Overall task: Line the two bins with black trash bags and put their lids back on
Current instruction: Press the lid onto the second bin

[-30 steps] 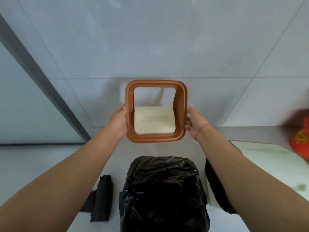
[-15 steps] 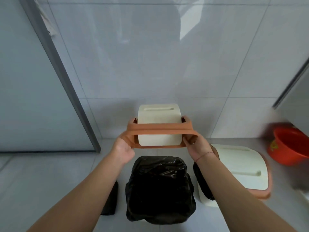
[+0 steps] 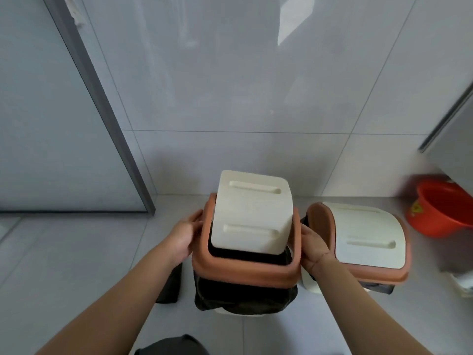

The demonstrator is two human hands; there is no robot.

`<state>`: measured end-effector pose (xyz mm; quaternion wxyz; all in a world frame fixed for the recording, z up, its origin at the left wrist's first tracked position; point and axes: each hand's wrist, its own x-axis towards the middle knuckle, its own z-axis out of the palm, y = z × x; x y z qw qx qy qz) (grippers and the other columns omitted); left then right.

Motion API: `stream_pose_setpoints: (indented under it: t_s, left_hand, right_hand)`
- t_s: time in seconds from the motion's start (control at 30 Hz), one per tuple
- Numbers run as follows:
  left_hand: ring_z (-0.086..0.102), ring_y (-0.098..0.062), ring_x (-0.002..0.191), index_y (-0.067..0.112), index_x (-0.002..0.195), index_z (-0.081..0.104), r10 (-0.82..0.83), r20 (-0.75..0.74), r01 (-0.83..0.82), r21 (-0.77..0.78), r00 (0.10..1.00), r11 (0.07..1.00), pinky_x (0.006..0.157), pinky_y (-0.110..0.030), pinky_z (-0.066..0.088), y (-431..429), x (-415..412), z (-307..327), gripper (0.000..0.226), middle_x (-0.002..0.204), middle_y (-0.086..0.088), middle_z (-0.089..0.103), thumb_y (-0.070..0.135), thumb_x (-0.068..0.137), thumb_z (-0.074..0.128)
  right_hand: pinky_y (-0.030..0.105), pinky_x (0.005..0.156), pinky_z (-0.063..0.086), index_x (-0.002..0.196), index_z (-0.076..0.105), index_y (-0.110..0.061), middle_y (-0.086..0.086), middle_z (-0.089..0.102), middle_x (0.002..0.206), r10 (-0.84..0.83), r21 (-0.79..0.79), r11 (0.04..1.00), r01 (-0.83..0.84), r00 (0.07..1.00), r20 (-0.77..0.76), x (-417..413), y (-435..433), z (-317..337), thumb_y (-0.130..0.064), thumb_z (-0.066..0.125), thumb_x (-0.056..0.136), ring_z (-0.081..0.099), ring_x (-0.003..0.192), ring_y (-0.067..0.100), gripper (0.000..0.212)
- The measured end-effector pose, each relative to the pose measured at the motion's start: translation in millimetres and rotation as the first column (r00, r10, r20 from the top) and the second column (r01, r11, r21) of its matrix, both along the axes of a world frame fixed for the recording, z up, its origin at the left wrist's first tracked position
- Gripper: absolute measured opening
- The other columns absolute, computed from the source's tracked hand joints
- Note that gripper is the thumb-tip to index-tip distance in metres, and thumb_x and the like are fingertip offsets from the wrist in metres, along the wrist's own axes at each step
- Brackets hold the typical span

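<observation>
A brown-framed lid (image 3: 245, 274) with a cream swing flap (image 3: 252, 212) sits on top of the near bin, whose black trash bag (image 3: 243, 295) hangs over its rim below the frame. The flap is tilted up and open. My left hand (image 3: 185, 237) grips the frame's left side and my right hand (image 3: 313, 248) grips its right side. A second bin to the right carries its own brown and cream lid (image 3: 363, 239), with black bag edge showing under it.
A roll of black trash bags (image 3: 170, 284) lies on the floor left of the near bin. A red basin (image 3: 444, 208) stands at the right by the wall. Tiled wall behind, grey door frame (image 3: 102, 106) at left. A dark bag piece (image 3: 171, 345) lies at bottom.
The lid frame came down from chest height in front of the wall onto the bag-lined bin. Both hands stayed on its sides. The view tilted down.
</observation>
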<state>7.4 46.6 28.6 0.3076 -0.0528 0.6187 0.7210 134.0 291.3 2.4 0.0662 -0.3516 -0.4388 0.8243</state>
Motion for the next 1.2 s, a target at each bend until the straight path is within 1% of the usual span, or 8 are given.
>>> stream_pose_setpoints:
  t_s: [0.13, 0.37, 0.5, 0.63, 0.73, 0.9, 1.03, 1.2]
  left_hand:
    - [0.074, -0.014, 0.077, 0.031, 0.106, 0.068, -0.032, -0.123, 0.016, -0.129, 0.992, 0.992, 0.060, -0.023, 0.058, 5, 14, -19, 0.035, 0.089, 0.003, 0.078, 0.006, 0.095, 0.045]
    - [0.072, -0.025, 0.067, 0.020, 0.096, 0.072, 0.031, 0.036, -0.023, -0.190, 0.999, 0.981, 0.054, -0.031, 0.057, 6, 12, -48, 0.031, 0.081, -0.008, 0.077, 0.015, 0.097, 0.041]
    - [0.070, -0.019, 0.058, 0.020, 0.079, 0.071, 0.034, 0.072, -0.016, -0.231, 0.997, 0.973, 0.048, -0.026, 0.056, 12, 7, -63, 0.036, 0.073, -0.005, 0.075, 0.009, 0.096, 0.041]
    - [0.071, -0.010, 0.059, 0.018, 0.101, 0.069, 0.014, 0.034, -0.004, -0.276, 0.999, 0.961, 0.046, -0.020, 0.053, 8, 1, -66, 0.033, 0.069, 0.007, 0.076, 0.000, 0.094, 0.043]
    - [0.069, -0.019, 0.074, 0.011, 0.125, 0.060, 0.001, 0.036, 0.011, -0.318, 0.999, 0.948, 0.055, -0.025, 0.053, 5, -8, -67, 0.038, 0.098, -0.008, 0.074, -0.001, 0.093, 0.044]
    - [0.065, -0.013, 0.060, 0.010, 0.119, 0.065, -0.024, 0.054, 0.042, -0.367, 0.998, 0.929, 0.042, -0.017, 0.049, 6, -15, -68, 0.034, 0.082, -0.004, 0.072, 0.002, 0.093, 0.044]
    - [0.065, -0.016, 0.071, 0.010, 0.116, 0.065, -0.008, 0.077, 0.037, -0.382, 0.997, 0.924, 0.052, -0.024, 0.049, 6, -17, -70, 0.034, 0.082, -0.002, 0.072, -0.002, 0.091, 0.044]
    - [0.064, -0.016, 0.069, 0.006, 0.120, 0.063, -0.018, 0.037, 0.032, -0.440, 0.999, 0.898, 0.045, -0.019, 0.049, 6, -10, -69, 0.035, 0.082, -0.003, 0.070, -0.002, 0.091, 0.045]
  right_hand:
    - [0.044, 0.089, 0.054, 0.123, 0.063, -0.011, 0.014, 0.070, 0.112, -0.071, 0.114, 0.991, 0.066, 0.997, 0.041, 1, -10, -17, -0.008, 0.048, 0.094, 0.066, 0.097, 0.032, 0.032]
    - [0.041, 0.077, 0.056, 0.114, 0.068, -0.014, 0.009, 0.072, 0.092, -0.091, 0.148, 0.987, 0.065, 0.981, 0.173, -8, -16, -43, -0.010, 0.041, 0.096, 0.066, 0.083, 0.030, 0.033]
    - [0.049, 0.089, 0.053, 0.115, 0.068, -0.011, 0.009, 0.071, 0.089, -0.055, 0.120, 0.992, 0.028, 0.973, 0.226, -12, -12, -55, -0.010, 0.042, 0.095, 0.063, 0.082, 0.032, 0.032]
    - [0.044, 0.088, 0.052, 0.126, 0.060, -0.012, 0.012, 0.069, 0.107, -0.060, 0.169, 0.985, 0.025, 0.977, 0.205, -10, -7, -61, 0.000, 0.045, 0.093, 0.063, 0.089, 0.030, 0.038]
    - [0.040, 0.085, 0.052, 0.132, 0.055, -0.011, 0.016, 0.065, 0.120, -0.041, 0.212, 0.977, -0.006, 0.976, 0.215, -13, -3, -62, 0.001, 0.046, 0.093, 0.063, 0.094, 0.029, 0.041]
    - [0.027, 0.060, 0.053, 0.128, 0.058, -0.011, 0.013, 0.069, 0.103, -0.023, 0.227, 0.973, -0.038, 0.966, 0.258, -16, 2, -57, -0.005, 0.051, 0.094, 0.065, 0.076, 0.021, 0.035]
    - [0.020, 0.042, 0.052, 0.122, 0.063, -0.013, 0.007, 0.071, 0.082, -0.033, 0.219, 0.975, -0.035, 0.954, 0.299, -16, 4, -58, -0.004, 0.050, 0.093, 0.067, 0.059, 0.018, 0.033]
    - [0.022, 0.050, 0.051, 0.118, 0.065, -0.014, 0.000, 0.071, 0.078, -0.065, 0.249, 0.968, -0.017, 0.947, 0.315, -9, 0, -64, -0.007, 0.053, 0.092, 0.066, 0.070, 0.018, 0.030]
